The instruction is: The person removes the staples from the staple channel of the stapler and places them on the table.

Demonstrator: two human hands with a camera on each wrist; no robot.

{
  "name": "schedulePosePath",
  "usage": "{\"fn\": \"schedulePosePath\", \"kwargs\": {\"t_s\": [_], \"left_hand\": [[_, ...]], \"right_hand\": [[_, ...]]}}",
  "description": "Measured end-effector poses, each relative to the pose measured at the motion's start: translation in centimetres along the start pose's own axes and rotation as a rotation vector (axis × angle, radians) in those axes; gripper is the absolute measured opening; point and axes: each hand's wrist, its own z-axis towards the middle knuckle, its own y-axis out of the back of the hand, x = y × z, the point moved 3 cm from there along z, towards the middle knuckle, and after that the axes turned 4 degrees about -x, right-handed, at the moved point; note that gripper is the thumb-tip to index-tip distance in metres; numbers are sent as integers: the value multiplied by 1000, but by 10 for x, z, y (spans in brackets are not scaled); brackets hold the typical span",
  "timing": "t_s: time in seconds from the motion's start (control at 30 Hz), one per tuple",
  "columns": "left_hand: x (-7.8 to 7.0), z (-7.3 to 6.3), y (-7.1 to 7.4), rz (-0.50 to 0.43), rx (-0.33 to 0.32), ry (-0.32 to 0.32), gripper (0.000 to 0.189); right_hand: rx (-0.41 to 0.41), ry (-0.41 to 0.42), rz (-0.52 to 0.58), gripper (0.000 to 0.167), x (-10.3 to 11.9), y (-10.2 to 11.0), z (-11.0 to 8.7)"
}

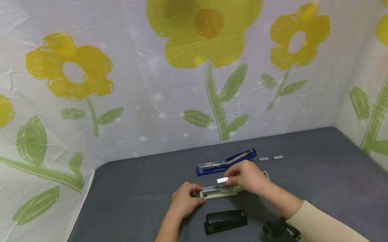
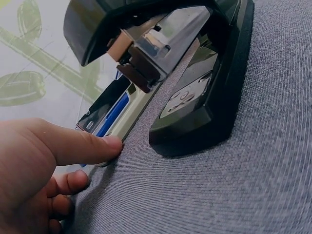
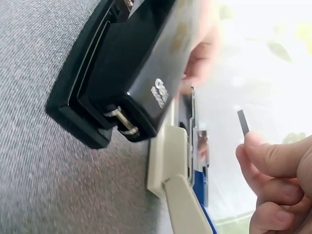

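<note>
A cream stapler (image 1: 220, 195) lies on the dark grey table with its top part swung back and its metal magazine showing. My left hand (image 1: 184, 200) holds the stapler's left end, thumb on the near side and fingers on the far side. Above the magazine, my right hand (image 1: 247, 177) pinches a small strip of staples (image 1: 222, 180) between thumb and fingertips. The right wrist view shows that strip (image 3: 243, 122) edge-on, raised beside the stapler. The right hand hides part of the cream stapler's hinge end in the head view.
A black stapler (image 1: 226, 221) sits nearer me, its jaws together at the hinge and apart at the front. Behind the cream one lies a blue stapler (image 1: 207, 172), folded open. Two more staple strips (image 1: 278, 157) rest to its right. A flowered curtain (image 1: 147, 115) borders the table.
</note>
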Motion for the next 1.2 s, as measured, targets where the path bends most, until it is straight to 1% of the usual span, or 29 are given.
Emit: {"fn": "schedulePosePath", "kwargs": {"t_s": [0.23,0.33,0.47,0.6,0.73,0.9,1.03,1.2], "left_hand": [[-1,1,1,-3,-1,9,28],[-1,2,1,1,-7,-2,27],[1,3,-1,4,-7,9,27],[2,3,-2,7,-9,18,28],[1,2,-1,11,-8,11,28],[1,1,0,7,-3,19,28],[1,0,0,10,3,16,28],[0,-1,-1,4,9,9,28]], "right_hand": [[14,9,82,14,-3,19,-6],[1,-2,113,14,-7,28,-7],[-25,-6,126,14,-12,42,-10],[-36,9,140,16,-19,56,-14],[-50,3,137,18,-28,69,-21],[-73,-5,112,19,-39,84,-29],[-76,-10,87,19,-48,92,-36],[-87,-39,53,17,-63,100,-42]]}}
